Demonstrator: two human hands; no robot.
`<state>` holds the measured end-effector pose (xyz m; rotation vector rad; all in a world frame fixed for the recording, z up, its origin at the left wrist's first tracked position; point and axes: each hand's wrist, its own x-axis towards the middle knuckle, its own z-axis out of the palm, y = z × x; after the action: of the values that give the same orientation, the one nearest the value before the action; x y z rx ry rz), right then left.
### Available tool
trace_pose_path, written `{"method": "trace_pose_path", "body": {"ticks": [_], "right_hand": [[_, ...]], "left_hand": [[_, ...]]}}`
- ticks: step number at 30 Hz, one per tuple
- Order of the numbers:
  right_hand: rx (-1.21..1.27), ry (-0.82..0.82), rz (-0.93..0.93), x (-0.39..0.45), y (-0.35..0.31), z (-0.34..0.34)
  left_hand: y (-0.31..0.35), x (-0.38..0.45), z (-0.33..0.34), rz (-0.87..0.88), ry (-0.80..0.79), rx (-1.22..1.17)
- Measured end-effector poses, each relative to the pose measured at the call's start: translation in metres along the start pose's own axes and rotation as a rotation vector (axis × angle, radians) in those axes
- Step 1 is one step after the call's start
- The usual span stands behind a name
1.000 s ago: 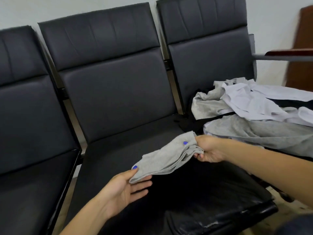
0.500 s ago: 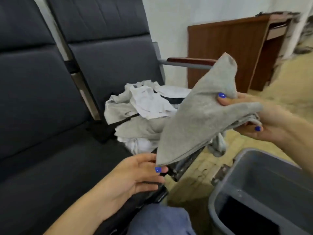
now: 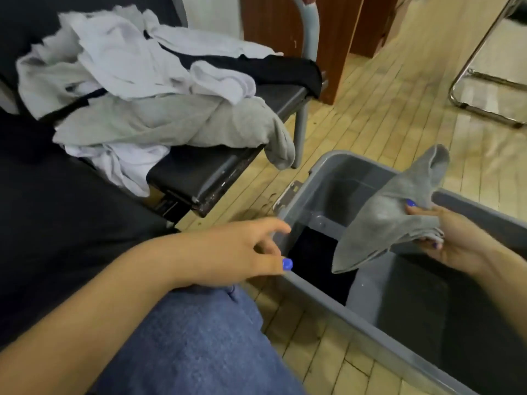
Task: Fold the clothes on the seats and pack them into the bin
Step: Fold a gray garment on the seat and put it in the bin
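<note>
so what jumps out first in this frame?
The right hand gripping a folded grey cloth over the open grey plastic bin, lower right. Next, the heap of unfolded white, grey and black clothes on the black seat, upper left. The left hand hangs empty beside the bin's near corner.

- The folded grey cotton garment [image 3: 390, 220], a second ago stretched between both hands low over the black middle seat, now hangs at the right of the frame above the open grey plastic bin [image 3: 336, 292].
- The right hand [image 3: 445, 240] alone now pinches it, thumb on top, fingers beneath.
- The left hand [image 3: 242, 252] has let go of the cloth's lower corner and now hovers empty, fingers loosely spread, beside the bin's near rim at centre frame.
- The view has swung right and down, bringing the bin fully into frame; the heap of unfolded white, grey and black clothes [image 3: 148, 89] now sits at upper left.
</note>
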<state>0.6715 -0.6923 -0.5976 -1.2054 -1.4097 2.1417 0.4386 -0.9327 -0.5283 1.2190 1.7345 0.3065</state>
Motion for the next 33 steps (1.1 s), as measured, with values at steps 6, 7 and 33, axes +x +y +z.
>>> {"method": "trace_pose_path", "body": {"ticks": [6, 7, 33], "right_hand": [[0.057, 0.029, 0.066, 0.047, 0.053, 0.001], [0.044, 0.037, 0.115, 0.056, 0.067, -0.002], [0.223, 0.401, 0.647, 0.143, 0.205, -0.004]], "left_hand": [[-0.005, 0.009, -0.003, -0.011, 0.102, -0.078], [-0.005, 0.01, -0.004, -0.017, 0.087, -0.067], [-0.036, 0.011, -0.016, -0.254, 0.12, 0.301]]}}
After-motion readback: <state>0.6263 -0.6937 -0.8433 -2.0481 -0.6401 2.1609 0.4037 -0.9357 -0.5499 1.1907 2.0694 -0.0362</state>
